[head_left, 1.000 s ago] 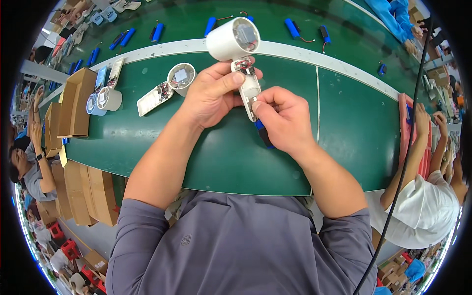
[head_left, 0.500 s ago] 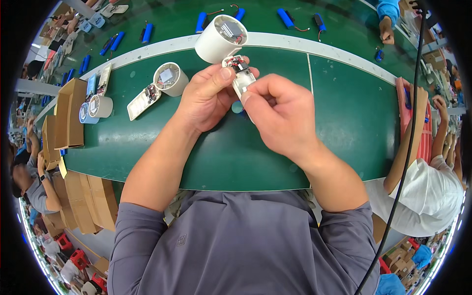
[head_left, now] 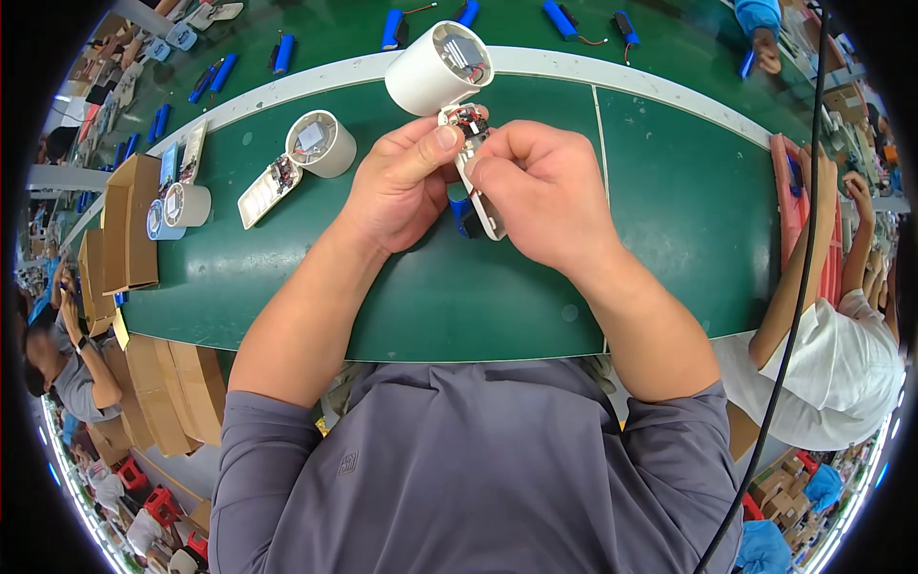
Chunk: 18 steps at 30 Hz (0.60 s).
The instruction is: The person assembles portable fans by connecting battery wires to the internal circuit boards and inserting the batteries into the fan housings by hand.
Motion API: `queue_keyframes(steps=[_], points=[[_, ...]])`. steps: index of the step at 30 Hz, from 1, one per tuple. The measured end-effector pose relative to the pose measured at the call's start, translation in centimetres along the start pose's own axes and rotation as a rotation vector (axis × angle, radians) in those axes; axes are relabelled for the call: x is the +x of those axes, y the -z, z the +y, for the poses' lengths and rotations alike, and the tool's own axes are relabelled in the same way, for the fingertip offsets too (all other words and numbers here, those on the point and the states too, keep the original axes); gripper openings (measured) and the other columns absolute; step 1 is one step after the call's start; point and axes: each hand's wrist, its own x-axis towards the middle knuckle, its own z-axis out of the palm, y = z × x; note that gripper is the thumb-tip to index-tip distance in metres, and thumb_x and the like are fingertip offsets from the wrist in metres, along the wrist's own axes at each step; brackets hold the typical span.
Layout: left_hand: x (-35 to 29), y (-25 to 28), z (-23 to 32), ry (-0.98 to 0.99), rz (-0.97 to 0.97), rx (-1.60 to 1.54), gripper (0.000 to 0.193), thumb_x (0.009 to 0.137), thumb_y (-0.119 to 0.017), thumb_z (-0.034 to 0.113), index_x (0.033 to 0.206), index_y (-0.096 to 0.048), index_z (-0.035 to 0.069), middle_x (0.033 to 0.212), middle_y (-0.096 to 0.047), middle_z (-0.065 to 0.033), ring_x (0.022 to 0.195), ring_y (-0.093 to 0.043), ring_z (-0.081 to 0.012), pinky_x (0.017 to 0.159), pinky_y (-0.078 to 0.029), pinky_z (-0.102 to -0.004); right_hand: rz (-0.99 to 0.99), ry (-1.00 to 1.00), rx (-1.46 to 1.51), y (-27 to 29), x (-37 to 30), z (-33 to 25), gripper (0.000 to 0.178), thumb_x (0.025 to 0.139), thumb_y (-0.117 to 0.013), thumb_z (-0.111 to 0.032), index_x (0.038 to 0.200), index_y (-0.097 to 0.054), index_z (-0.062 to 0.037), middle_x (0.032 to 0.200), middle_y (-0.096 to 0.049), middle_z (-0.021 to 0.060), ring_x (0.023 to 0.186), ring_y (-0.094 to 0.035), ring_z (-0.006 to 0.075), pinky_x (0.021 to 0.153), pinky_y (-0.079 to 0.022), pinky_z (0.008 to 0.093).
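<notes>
Held above the green counter (head_left: 287,277): white cylindrical lamp unit (head_left: 440,69) with flat white handle (head_left: 481,196), at 12 o'clock from both hands. Left hand (head_left: 402,187) closed around the handle's upper part, thumb tip pressed beside the exposed wiring (head_left: 467,120) at the joint. Right hand (head_left: 545,191) pinching the handle from the 3 o'clock side, fingers (head_left: 497,158) curled narrow and tight on its edge. Blue battery (head_left: 461,212) partly visible at 6 o'clock of the joint, between the two hands.

Second, identical lamp unit (head_left: 316,148) lying on the counter at 9 o'clock of the left hand, well apart.

Against the earlier frame: unit raised slightly higher and nearer, cylinder mouth turned more toward the camera; grip of both hands unchanged.
</notes>
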Motion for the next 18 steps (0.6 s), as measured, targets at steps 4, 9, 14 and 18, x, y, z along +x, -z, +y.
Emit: queue_keyframes(steps=[4,9,14,18], points=[[-0.06,-0.32,0.06,0.004,0.032,0.016,0.042,0.087,-0.063,0.030,0.116,-0.056,0.001,0.101,-0.062,-0.0054,0.093,-0.059,-0.0147,0.084,-0.048,-0.0313,-0.011,-0.028,0.020,0.06,-0.01,-0.18,0.015,0.077,-0.058,-0.009,0.066,-0.059,0.0013,0.055,-0.055,0.0043,0.048,-0.049,0.0081,0.043,-0.039,0.0265],[-0.19,-0.42,0.16,0.021,0.055,0.040,0.042,0.086,-0.064,0.032,0.114,-0.058,0.002,0.099,-0.062,-0.0043,0.091,-0.058,-0.0140,0.082,-0.048,-0.0310,-0.013,-0.003,0.091,-0.05,0.06,0.12,0.014,0.077,-0.057,-0.008,0.066,-0.058,0.0013,0.058,-0.057,0.0045,0.050,-0.049,0.0079,0.043,-0.039,0.0257],[-0.29,-0.47,0.08,0.017,0.078,0.097,0.040,0.085,-0.065,0.034,0.111,-0.060,0.004,0.098,-0.062,-0.0030,0.089,-0.056,-0.0134,0.081,-0.045,-0.0305,-0.018,-0.041,0.211,-0.26,0.17,0.41,0.011,0.077,-0.057,-0.005,0.067,-0.057,0.0008,0.060,-0.058,0.0040,0.052,-0.050,0.0073,0.045,-0.041,0.0248],[-0.06,-0.68,0.44,0.042,0.045,0.078,0.038,0.085,-0.066,0.032,0.110,-0.061,0.004,0.097,-0.062,-0.0028,0.090,-0.055,-0.0133,0.080,-0.045,-0.0303,-0.001,-0.046,0.217,-0.11,0.03,0.03,0.011,0.077,-0.057,-0.005,0.068,-0.057,0.0008,0.060,-0.058,0.0037,0.053,-0.050,0.0070,0.045,-0.041,0.0245]])
